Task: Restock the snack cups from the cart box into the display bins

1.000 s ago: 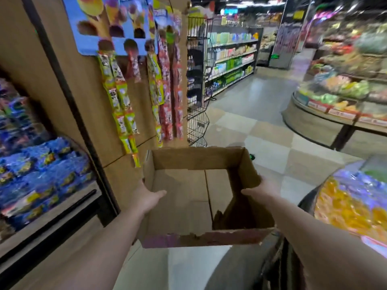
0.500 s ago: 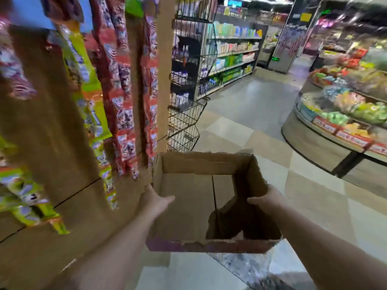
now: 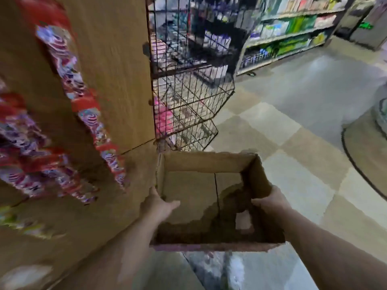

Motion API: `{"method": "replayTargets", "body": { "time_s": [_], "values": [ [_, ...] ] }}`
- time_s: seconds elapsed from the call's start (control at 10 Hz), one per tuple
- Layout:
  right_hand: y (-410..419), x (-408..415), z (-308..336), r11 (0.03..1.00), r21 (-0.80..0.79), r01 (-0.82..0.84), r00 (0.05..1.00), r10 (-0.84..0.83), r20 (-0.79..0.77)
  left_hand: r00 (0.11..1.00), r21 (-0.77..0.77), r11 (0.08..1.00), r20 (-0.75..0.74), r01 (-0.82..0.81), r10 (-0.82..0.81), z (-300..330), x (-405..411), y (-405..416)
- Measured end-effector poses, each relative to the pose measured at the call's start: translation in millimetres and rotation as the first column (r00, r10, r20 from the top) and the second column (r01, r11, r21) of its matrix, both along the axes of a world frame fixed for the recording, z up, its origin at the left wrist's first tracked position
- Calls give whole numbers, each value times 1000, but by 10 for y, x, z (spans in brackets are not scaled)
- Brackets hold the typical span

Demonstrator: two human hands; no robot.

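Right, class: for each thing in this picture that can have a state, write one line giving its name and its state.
cardboard box: open at the top, empty, held off the floor
left hand: gripping the box's left wall, thumb inside
right hand: gripping the box's right wall
wire rack: standing, partly stocked, lower baskets sparse
hanging snack strips: hanging on the wooden panel, blurred

Cardboard box [image 3: 201, 164] between both hands, wire rack [image 3: 188, 97] just beyond it.

Checkered beige-and-grey tile floor [image 3: 272, 130] underfoot. Wood-grain end panel [image 3: 117, 65] at left, hung with blurred red snack strips [image 3: 90, 114]. Black wire rack [image 3: 188, 91] just beside. Stocked shelves [image 3: 293, 36] beyond.
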State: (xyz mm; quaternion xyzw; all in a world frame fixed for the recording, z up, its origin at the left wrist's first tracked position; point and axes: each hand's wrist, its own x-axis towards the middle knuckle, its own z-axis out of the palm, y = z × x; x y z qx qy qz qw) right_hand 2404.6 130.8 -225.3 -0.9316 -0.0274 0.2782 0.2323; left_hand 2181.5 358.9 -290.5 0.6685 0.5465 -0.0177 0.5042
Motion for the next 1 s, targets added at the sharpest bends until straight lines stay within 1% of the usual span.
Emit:
{"method": "replayTargets", "body": {
  "time_s": [0.1,0.2,0.3,0.4,0.5,0.6,0.7,0.8,0.9,1.0],
  "values": [
    [171,654,-424,981,-36,-190,981,191,25,988,-98,988,-102,-121,111,-280,334,-144],
    [280,1431,-986,941,-102,-322,946,318,-60,948,-166,943,-189,-288,256,-603,730,-278],
    [383,2138,-1692,899,-180,-400,917,390,-86,914,-189,902,-204,-388,350,-834,997,-380],
    [605,2540,-2201,842,-194,-504,864,492,-109,880,-168,871,-214,-462,425,-1032,1181,-390],
    [913,2350,-1898,781,-142,-609,792,586,-173,853,-139,848,-206,-511,480,-1210,1261,-333],
    [1143,2210,-1825,737,-139,-661,748,634,-196,835,-51,844,-187,-534,518,-1226,1337,-317],
    [1190,2011,-1786,709,-52,-703,700,678,-225,832,31,849,-183,-528,524,-1060,1406,-417],
    [1112,1779,-1528,707,71,-704,680,699,-223,860,99,883,-199,-459,470,-805,1404,-607],
    [1119,1677,-1108,646,209,-734,619,763,-185,874,170,895,-201,-413,441,-544,1347,-796],
    [1087,1610,-488,586,362,-725,625,780,-11,889,260,884,-147,-389,434,-188,1343,-964]
  ]
}}
